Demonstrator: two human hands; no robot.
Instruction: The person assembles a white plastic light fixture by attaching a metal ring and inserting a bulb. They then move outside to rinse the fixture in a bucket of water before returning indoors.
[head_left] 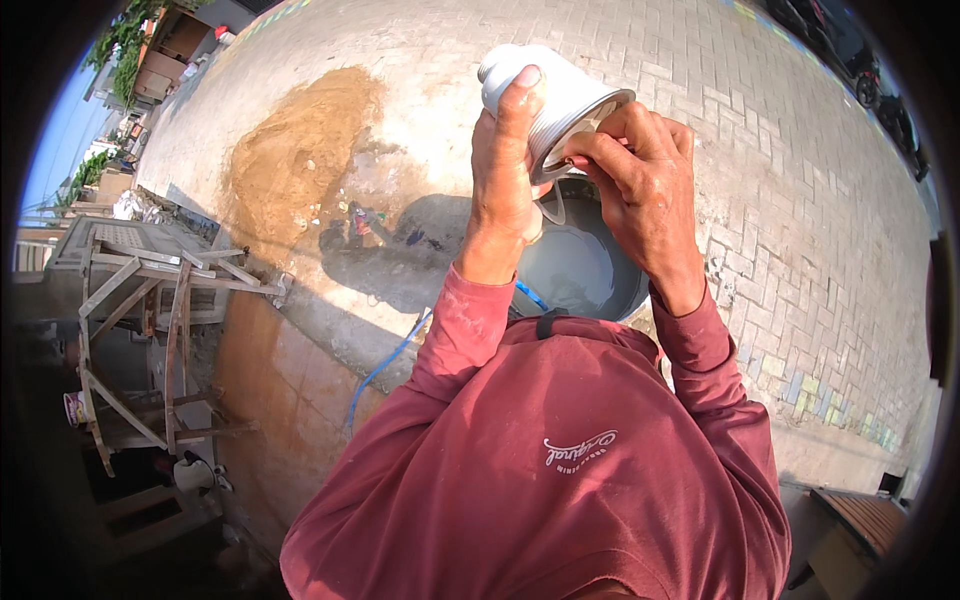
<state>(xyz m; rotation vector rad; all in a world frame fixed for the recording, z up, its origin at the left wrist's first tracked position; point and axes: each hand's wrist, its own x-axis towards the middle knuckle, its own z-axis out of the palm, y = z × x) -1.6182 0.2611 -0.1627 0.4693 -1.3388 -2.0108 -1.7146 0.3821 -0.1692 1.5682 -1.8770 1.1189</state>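
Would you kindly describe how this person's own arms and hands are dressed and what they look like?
Both arms wear long, faded red sleeves with pale smudges, ending at the wrists. The left hand and right hand are bare: no gloves, rings or watch visible. The matching red shirt back carries a small white script mark.

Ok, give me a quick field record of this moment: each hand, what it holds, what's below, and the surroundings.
left hand: gripping the body of a white plastic jar, tilted with its mouth toward the right
right hand: fingers at the jar's threaded mouth
below hands: grey bucket, holding pale grey liquid
ground: brick paving with a sand patch
other: blue hose; wooden frame at left
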